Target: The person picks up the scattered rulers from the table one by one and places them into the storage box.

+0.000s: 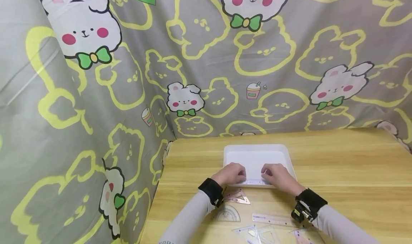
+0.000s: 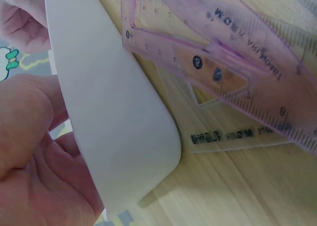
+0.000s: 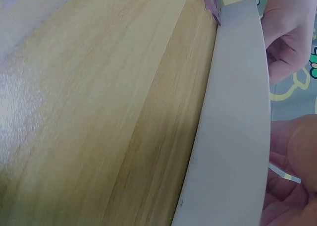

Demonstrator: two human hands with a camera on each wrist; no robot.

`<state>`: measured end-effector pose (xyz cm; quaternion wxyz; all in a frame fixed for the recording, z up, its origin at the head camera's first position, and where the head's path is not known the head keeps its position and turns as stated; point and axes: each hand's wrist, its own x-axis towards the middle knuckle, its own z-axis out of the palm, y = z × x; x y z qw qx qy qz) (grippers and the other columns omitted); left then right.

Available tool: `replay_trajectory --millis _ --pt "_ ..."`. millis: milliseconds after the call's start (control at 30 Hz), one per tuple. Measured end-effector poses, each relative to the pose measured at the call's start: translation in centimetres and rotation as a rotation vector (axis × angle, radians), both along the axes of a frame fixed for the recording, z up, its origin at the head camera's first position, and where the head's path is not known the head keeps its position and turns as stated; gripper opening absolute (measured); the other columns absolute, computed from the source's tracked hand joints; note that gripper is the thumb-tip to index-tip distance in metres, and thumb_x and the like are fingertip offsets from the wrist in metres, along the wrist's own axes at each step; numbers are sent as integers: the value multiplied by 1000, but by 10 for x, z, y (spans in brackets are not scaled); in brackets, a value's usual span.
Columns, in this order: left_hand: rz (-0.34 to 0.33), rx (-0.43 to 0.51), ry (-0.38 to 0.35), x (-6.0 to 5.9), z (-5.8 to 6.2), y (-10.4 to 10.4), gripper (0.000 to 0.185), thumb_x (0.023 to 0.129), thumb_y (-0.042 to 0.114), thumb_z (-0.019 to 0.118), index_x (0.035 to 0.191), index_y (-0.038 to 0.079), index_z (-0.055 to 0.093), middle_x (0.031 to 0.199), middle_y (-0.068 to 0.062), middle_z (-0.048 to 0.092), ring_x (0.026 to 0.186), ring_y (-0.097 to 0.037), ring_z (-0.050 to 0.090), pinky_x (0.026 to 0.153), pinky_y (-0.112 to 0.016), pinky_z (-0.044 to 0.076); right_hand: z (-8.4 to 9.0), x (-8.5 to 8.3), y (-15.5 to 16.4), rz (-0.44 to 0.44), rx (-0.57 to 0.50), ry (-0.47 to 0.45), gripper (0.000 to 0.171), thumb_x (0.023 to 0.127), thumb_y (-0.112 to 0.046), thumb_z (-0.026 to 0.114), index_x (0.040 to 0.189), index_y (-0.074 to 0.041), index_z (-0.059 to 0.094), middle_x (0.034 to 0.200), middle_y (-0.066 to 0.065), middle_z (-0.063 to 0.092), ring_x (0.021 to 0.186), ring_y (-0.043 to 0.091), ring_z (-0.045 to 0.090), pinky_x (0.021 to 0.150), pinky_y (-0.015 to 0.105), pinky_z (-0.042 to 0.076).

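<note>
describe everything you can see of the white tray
The white tray is a shallow rectangle with rounded corners and a low raised rim, seemingly smooth plastic. It lies flat on the wooden table. The left hand and right hand rest at its near edge, over a clear ruler lying there.

Bunny-print curtain (image 1: 96, 93) behind a wooden table (image 1: 347, 165); set squares (image 1: 237, 196), protractor (image 1: 226, 214) and ruler (image 1: 273, 219) lie near its front edge

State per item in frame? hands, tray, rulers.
white tray: flat on table, holds only the ruler.
clear straight ruler: at tray's near edge, under both hands.
left hand: fingers curled on ruler.
right hand: fingers curled on ruler.
pink set square: loose on table.
protractor: loose on table.
</note>
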<state>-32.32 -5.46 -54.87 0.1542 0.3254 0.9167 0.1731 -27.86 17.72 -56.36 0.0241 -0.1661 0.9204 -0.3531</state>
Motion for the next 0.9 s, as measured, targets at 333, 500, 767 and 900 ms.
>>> replay_trajectory --millis 333,500,767,900 --pt "2 18 9 2 4 -5 13 101 13 69 89 12 74 79 7 63 75 -6 55 70 -18 45 -5 1 1 2 11 36 5 94 -5 73 99 -4 74 85 3 72 75 13 61 68 33 53" --pt "13 79 48 0 13 -11 10 101 14 69 93 12 74 84 6 65 79 -7 55 74 -18 46 -1 1 5 2 47 159 6 92 -5 75 98 -4 74 85 3 73 77 15 65 72 38 57" --pt "-49 119 55 17 23 -15 10 101 20 72 106 11 72 97 4 71 90 -5 62 84 -18 51 19 29 10 -23 44 275 5 92 -10 78 96 -12 75 85 -5 72 76 8 65 70 33 56" --pt "-81 116 70 33 26 -11 19 101 22 71 115 9 72 104 2 73 95 -5 65 87 -18 51 24 46 12 -17 32 326 11 89 -8 81 92 -16 75 81 -12 70 72 1 62 65 26 54"
